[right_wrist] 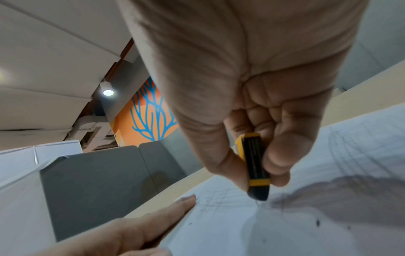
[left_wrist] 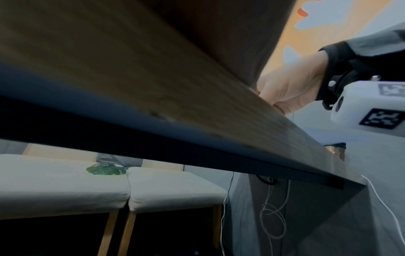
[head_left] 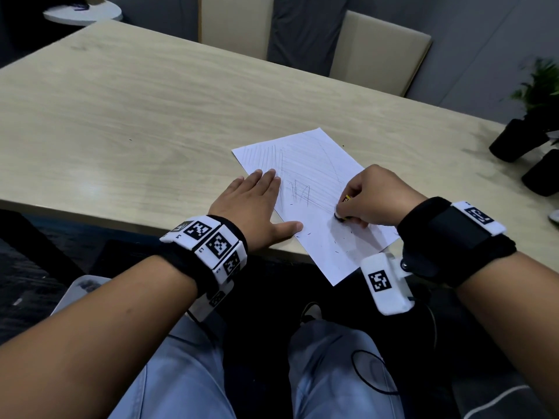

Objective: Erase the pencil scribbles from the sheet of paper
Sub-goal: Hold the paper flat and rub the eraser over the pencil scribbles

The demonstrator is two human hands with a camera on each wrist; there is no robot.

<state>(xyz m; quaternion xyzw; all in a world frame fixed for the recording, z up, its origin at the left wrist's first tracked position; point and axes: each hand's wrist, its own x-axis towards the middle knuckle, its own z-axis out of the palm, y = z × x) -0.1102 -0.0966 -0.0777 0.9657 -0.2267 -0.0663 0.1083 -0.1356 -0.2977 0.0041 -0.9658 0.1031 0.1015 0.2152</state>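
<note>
Eraser tip on the scribbled sheet at the near edge of the bench.

The right hand (head_left: 373, 195) pinches a black-and-yellow eraser (right_wrist: 255, 166), tip down on the sheet of paper (head_left: 314, 179); the left hand (head_left: 252, 207) lies flat with fingers spread, pressing the sheet's left edge to the bench (head_left: 136, 116).

Tabletop surroundings: seating, plants, cables, mural

A pale wood-grain tabletop (head_left: 136, 110) has beige cushioned chairs (head_left: 379, 52) behind its far edge against a grey wall. Two black plant pots (head_left: 514, 140) stand at the right edge, one showing green leaves (head_left: 541, 83). A round white side table (head_left: 83, 13) sits beyond the far left corner. Under the tabletop, a green leaf (left_wrist: 107, 169) lies on beige seat cushions (left_wrist: 65, 187), and white cables (left_wrist: 274, 216) hang. An orange mural with blue branches (right_wrist: 151, 112) covers a wall below a ceiling lamp (right_wrist: 108, 92).
</note>
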